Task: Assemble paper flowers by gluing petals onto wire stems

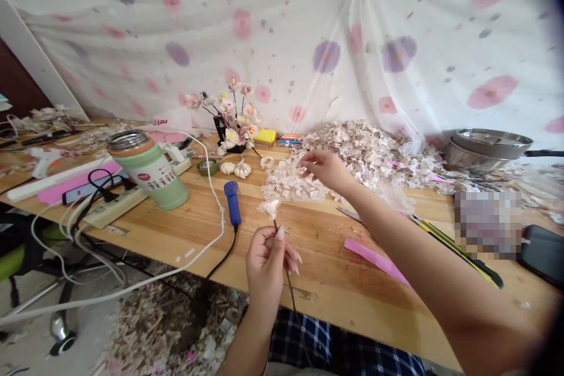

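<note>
In my left hand (269,258), thumb and fingers close around the thin brown stem (291,294) of an artificial flower. White petals form its flower head (269,208), which stands upright just above my fingertips. The stem's lower end runs down past the table edge toward my lap. My right hand (324,169) is stretched out over loose white petals (293,185) spread on a clear sheet. Its fingers are bent and look slightly apart, with nothing visible between them. A finished flower arrangement (238,111) stands farther back.
A blue hand tool (232,202) with a black cord lies left of my left hand. Beyond it are a green tumbler (152,173), a power strip (117,205) and white cables. Rightward are scissors (350,213), a pink strip (374,259), yellow-black cutters (458,249), a petal heap (370,144) and pans (489,144).
</note>
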Motion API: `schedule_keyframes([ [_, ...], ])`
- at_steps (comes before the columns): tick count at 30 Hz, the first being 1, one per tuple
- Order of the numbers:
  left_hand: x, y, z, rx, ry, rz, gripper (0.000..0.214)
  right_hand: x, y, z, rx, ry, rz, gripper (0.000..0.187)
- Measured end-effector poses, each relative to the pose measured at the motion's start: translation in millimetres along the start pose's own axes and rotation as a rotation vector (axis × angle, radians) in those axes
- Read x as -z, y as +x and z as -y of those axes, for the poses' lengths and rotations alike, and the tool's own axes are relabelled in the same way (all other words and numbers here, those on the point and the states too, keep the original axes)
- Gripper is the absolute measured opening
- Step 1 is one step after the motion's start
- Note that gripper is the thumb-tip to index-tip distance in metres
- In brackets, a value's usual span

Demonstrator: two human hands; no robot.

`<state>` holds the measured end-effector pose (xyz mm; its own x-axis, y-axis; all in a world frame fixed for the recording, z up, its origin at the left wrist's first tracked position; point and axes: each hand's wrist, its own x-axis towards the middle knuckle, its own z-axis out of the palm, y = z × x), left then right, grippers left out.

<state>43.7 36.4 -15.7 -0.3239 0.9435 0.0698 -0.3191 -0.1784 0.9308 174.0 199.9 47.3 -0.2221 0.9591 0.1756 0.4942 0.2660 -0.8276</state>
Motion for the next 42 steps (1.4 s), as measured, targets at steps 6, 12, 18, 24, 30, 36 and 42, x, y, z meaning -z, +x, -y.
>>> schedule_keyframes([
  [6, -8.2, -2, -2, 0.139, 0.103, 0.164, 0.030, 60, -85, 8, 0.209, -0.159, 0.000, 0.016],
  [12, -30.3, -3, 0, 0.196, 0.123, 0.294, 0.033, 96, -140, 29, 0.350, -0.376, 0.040, 0.016],
  [18, -51.3, -20, -7, 0.202, 0.091, 0.305, 0.029, 102, -163, 37, 0.463, -0.411, 0.092, 0.018],
  [24, -62.2, -28, -10, 0.263, 0.113, 0.321, 0.028, 104, -166, 30, 0.434, -0.465, 0.051, 0.019],
  [30, -66.3, -25, -2, 0.299, 0.139, 0.391, 0.031, 103, -163, 26, 0.404, -0.517, 0.054, 0.021],
  [36, -65.7, -26, 1, 0.293, 0.184, 0.389, 0.030, 101, -162, 30, 0.433, -0.610, 0.028, 0.022],
  [42, -66.7, -27, -4, 0.299, 0.205, 0.350, 0.027, 97, -160, 29, 0.420, -0.654, 0.045, 0.024],
])
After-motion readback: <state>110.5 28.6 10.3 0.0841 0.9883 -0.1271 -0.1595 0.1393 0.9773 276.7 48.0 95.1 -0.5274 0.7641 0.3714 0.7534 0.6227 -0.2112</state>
